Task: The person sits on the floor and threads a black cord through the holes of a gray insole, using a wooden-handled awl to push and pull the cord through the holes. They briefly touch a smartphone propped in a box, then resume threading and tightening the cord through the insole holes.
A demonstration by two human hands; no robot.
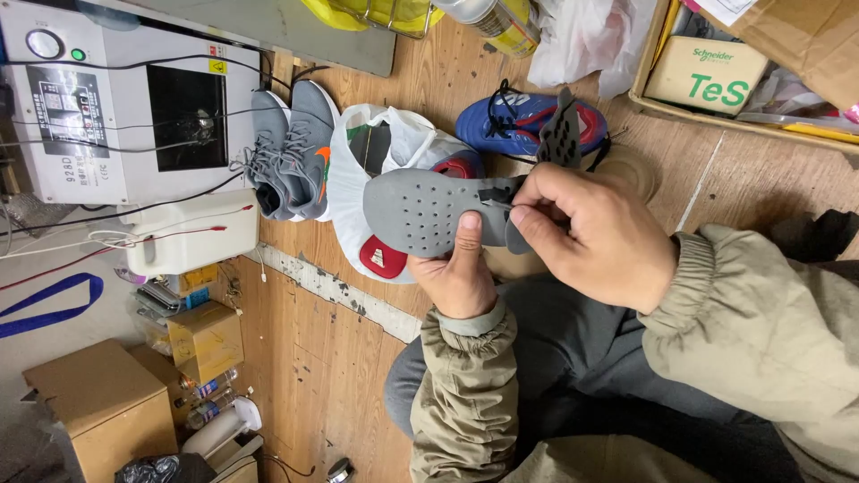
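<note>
- Machine, a white box with a dark window, sits at 10 o'clock. Cables run across its front, and I can't tell where they end.
- Grey sneakers lie side by side just right of it, touching a white plastic bag.
- Grey insole, perforated, is held in the air at frame centre over the bag, toe end pointing to 9 o'clock.
- Left hand grips the insole at mid-length. The thumb lies flat on the top face and the fingers are hidden underneath.
- Right hand comes in from 3 o'clock, thumb and forefinger pinched on a small black tab at the insole's heel end.
- My read is that it's fine work at the heel. The left thumb should sit close to the tab so the foam can't flex. The pinch should work slow and low along the surface, because yanking upward could tear the foam.
- Second dark insole sticks up at 12 o'clock behind the right fingers. I can't tell whether those fingers hold it or it rests on the blue shoe.
- Hidden: the insole's heel end is under the right hand. I can't make out whether the tab is tape, a sticker or a flap.
- Cardboard tray at 1 o'clock is cut off by the frame, and its contents are only partly readable.
</note>
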